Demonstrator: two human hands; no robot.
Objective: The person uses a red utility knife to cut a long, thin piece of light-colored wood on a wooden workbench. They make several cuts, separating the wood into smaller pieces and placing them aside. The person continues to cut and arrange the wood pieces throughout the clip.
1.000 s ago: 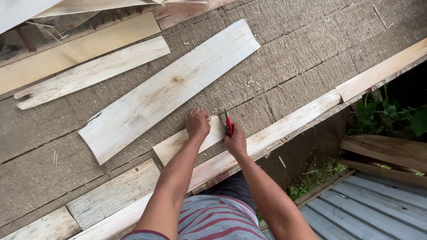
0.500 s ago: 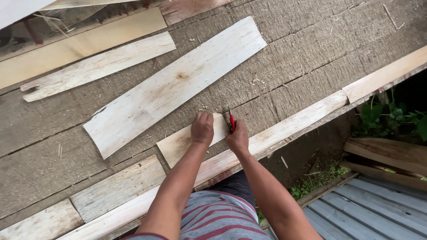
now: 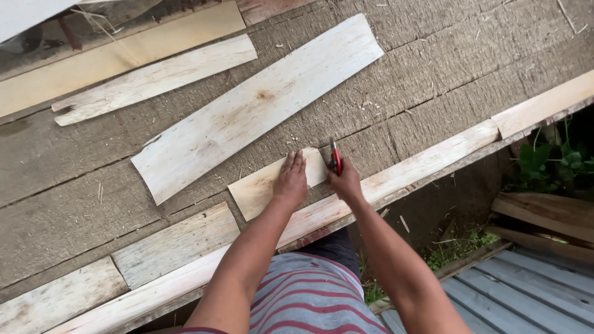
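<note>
A small pale wood veneer piece [image 3: 257,187] lies on the rough brown work surface [image 3: 433,68] near its front edge. My left hand [image 3: 291,181] presses flat on the right part of this piece, fingers together. My right hand [image 3: 346,180] is closed around a red-handled cutter [image 3: 335,158], whose tip rests at the right end of the piece, just beside my left hand.
A long wide veneer sheet [image 3: 253,108] lies diagonally behind the small piece. Narrower strips [image 3: 154,77] lie at the back left. Pale boards [image 3: 427,164] run along the front edge, with more pieces [image 3: 173,244] at the left. Below right are plants [image 3: 550,161] and corrugated metal [image 3: 532,297].
The view has shifted slightly. Both hands stay on the small piece, and the cutter remains at its right end with little visible movement.
</note>
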